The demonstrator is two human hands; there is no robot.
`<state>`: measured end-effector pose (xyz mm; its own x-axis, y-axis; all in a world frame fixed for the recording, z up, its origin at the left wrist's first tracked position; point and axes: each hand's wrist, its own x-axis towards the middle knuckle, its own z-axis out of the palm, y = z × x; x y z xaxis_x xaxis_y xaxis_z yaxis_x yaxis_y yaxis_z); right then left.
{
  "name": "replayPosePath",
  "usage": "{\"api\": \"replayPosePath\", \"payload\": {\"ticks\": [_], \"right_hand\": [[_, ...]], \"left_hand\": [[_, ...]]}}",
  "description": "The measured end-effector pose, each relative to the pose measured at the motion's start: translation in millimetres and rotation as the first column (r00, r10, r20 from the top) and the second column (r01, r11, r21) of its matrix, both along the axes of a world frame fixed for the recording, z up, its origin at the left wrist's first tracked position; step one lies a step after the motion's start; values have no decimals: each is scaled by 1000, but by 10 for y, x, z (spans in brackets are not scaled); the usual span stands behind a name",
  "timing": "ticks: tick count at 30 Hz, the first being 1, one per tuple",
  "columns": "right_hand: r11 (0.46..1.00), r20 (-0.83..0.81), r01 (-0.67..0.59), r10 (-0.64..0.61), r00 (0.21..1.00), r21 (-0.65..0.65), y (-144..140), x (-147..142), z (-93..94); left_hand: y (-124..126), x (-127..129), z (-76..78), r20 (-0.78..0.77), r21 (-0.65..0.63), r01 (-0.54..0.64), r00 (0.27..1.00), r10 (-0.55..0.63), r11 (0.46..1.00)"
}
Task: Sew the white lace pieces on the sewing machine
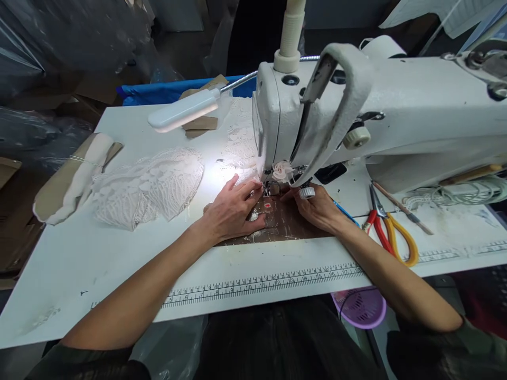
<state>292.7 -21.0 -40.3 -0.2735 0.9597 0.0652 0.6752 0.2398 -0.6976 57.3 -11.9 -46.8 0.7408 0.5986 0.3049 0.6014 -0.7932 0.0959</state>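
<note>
My left hand (233,208) lies flat with fingers spread on a small brown patterned piece (282,224) under the white sewing machine (376,111), fingertips close to the presser foot (271,188). My right hand (317,207) rests on the right side of the same piece, a white thimble-like ring on one finger, partly hidden by the machine's curved guard. A small cream fabric flower (280,170) sits at the needle area.
A pile of white lace pieces (148,187) lies to the left, with a rolled bundle (75,179) beyond it. The lamp (184,110) hangs over the table. Red-and-yellow scissors (390,232) and a stick lie to the right. A printed ruler (261,285) runs along the table's front edge; a purple basket (360,309) hangs below.
</note>
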Motion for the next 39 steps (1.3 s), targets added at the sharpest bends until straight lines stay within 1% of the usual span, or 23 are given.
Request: {"api": "replayPosePath", "payload": {"ticks": [1,3,5,7,9,12,15,17,19,21,23,26,28,29,31,33,35,37,39], "right_hand": [[1000,0,-12,12,1000,12,-17,-9,-13],[995,19,-89,89,996,52,-93,-12,-30],[983,84,-146,136,987,115,-210,-6,-51],[974,154,-123,94,984,193,-325,-6,-94],[964,183,-86,40,982,251,-401,-15,-154],[949,182,-71,15,983,307,-416,-25,-222],[942,204,-69,1,979,328,-379,-17,-225],[942,232,-85,8,973,324,-363,-9,-210],[937,245,-104,21,969,333,-356,-4,-209],[925,235,-118,33,972,360,-349,-3,-235],[907,214,-132,48,976,399,-338,0,-279],[881,182,-149,73,981,449,-323,14,-341],[874,166,-156,88,982,459,-314,27,-365],[872,160,-158,94,983,463,-309,32,-371],[867,155,-163,101,983,471,-299,36,-378],[861,164,-168,100,981,480,-303,33,-387],[855,197,-175,87,976,488,-344,26,-409],[844,247,-182,61,967,504,-433,28,-449],[829,303,-203,42,952,522,-557,46,-498]], "left_hand": [[-3,1,1,-3,-3,-3,1000,3,1000],[-14,5,5,-6,-5,-9,1000,9,1000],[-23,5,9,-7,-10,-19,1000,19,1000],[-18,1,12,-3,-18,-25,1000,25,1000],[0,-7,16,5,-31,-25,1000,25,999],[27,-19,22,10,-58,-17,1000,18,998],[5,-30,26,7,-53,-35,999,35,998],[-36,-35,22,26,-22,-71,997,71,997],[-79,-31,9,49,37,-114,992,112,993],[-123,-11,-12,42,126,-147,989,142,981],[-194,31,-27,-14,232,-161,986,169,959],[-437,117,-16,-176,389,-123,963,205,913],[-712,147,16,-261,434,-64,946,194,899],[-873,141,36,-277,432,-25,947,159,901],[-1207,69,73,-252,408,58,966,51,911],[-1497,-89,100,-190,375,107,981,-37,921],[-1695,-324,120,-135,328,105,989,-63,939],[-1795,-606,147,-107,274,51,994,-22,961],[-1820,-887,190,-98,250,-36,993,62,968]]}}
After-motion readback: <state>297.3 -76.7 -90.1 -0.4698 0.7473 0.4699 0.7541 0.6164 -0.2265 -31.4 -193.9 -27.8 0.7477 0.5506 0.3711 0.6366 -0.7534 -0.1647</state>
